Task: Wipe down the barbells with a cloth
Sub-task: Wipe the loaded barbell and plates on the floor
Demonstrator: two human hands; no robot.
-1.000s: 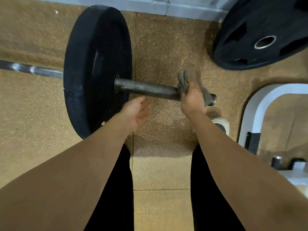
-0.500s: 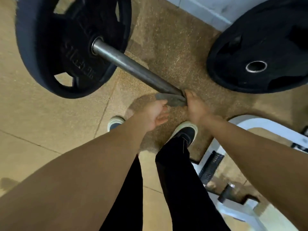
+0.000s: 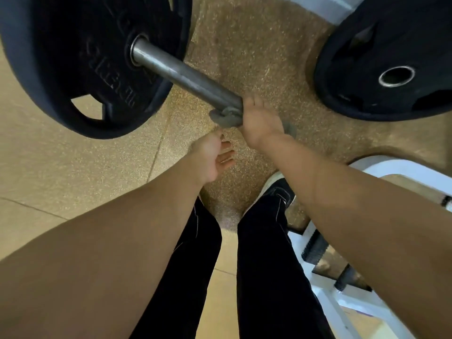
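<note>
The barbell's grey steel sleeve (image 3: 186, 77) runs from the hub of a big black plate (image 3: 80, 59) at upper left down toward the middle of the view. My right hand (image 3: 259, 118) grips a grey cloth (image 3: 225, 117) wrapped round the sleeve's near end. Part of the cloth sticks out on each side of the hand. My left hand (image 3: 212, 155) hovers just below the cloth with fingers relaxed, holding nothing and touching nothing.
A second black plate (image 3: 386, 57) with a steel-ringed hole lies at upper right. A white machine frame (image 3: 342, 297) with a black foot pad stands at lower right beside my right leg. The floor is speckled tan rubber tiles (image 3: 73, 167).
The view has swung closer to the sleeve's end. My right hand has shifted slightly up along the bar with the cloth. My left hand has dropped a little away from the cloth.
</note>
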